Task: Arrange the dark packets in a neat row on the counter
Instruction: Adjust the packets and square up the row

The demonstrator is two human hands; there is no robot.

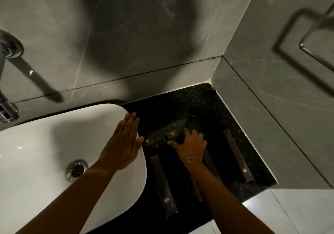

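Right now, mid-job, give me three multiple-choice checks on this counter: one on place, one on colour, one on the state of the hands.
1. Where does the left hand rest?
A. on the sink rim
B. on the tap
C. on the wall

2. What colour is the sink?
A. black
B. white
C. green

3. What is the right hand doing?
A. hanging clear of the counter
B. pressing down on dark packets
C. gripping the towel ring

Answers:
1 A, the palm lies flat on the basin edge.
2 B, it stands pale against the black counter.
3 B, its fingers spread over the packets.
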